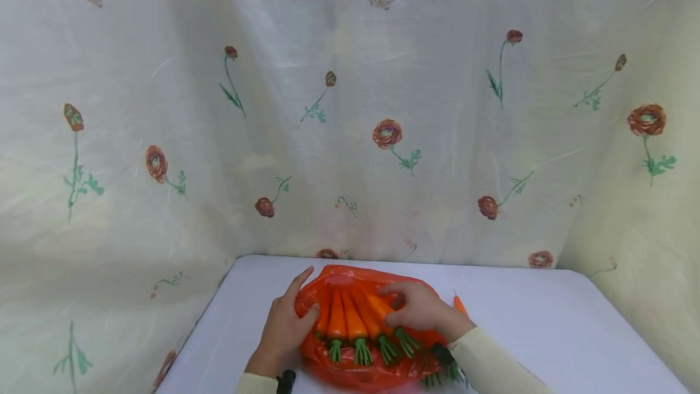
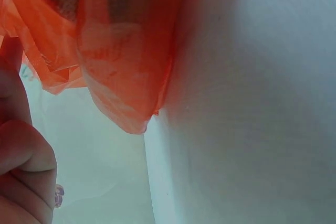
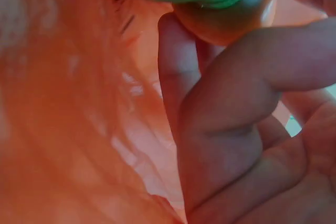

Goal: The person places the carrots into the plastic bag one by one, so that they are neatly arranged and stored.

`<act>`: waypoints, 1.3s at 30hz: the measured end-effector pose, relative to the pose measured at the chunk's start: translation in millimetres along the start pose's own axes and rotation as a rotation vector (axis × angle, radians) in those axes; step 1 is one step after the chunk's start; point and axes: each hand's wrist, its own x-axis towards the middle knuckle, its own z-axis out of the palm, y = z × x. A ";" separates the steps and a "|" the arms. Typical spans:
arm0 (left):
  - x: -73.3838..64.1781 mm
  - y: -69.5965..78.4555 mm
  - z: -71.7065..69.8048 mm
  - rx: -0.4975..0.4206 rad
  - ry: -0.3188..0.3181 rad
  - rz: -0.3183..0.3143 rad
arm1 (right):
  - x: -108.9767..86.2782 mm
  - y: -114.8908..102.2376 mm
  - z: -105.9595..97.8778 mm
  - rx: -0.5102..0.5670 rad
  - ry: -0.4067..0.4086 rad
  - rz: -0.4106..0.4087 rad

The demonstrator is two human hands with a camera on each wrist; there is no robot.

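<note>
Several orange carrots (image 1: 355,321) with short green stalks lie side by side in an open red plastic bag (image 1: 339,373) on the table. At the bag's left side, my left hand (image 1: 287,324) holds its edge, thumb over the rim and index finger stretched out. The left wrist view shows the bag's side (image 2: 123,77) beside bent fingers (image 2: 26,150). My right hand (image 1: 418,307) grips the rightmost carrot (image 1: 380,306) near its green top. Close up in the right wrist view, curled fingers (image 3: 226,103) are around that carrot's stalk end (image 3: 226,22).
Another carrot (image 1: 459,304) lies right of the bag, partly hidden by my right forearm. Green stalks (image 1: 454,373) show below that sleeve. The white table (image 1: 547,321) meets a flower-printed curtain (image 1: 437,199) at its back and sides.
</note>
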 end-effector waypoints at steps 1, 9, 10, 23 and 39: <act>0.3 0.0 -0.1 0.004 -0.004 -0.003 | 0.1 1.8 0.7 -0.005 0.006 0.010; -0.1 0.3 1.5 -0.017 -0.023 -0.008 | 1.5 11.2 4.3 -0.078 0.069 0.009; -0.3 0.5 1.5 -0.021 -0.023 -0.008 | 1.8 12.1 4.9 -0.096 0.073 0.004; -0.9 0.5 2.7 -0.028 -0.021 -0.007 | 2.7 14.0 7.3 -0.180 0.083 0.017; -1.1 -0.2 4.7 -0.012 -0.011 -0.003 | -0.7 21.8 11.5 -0.159 0.132 0.003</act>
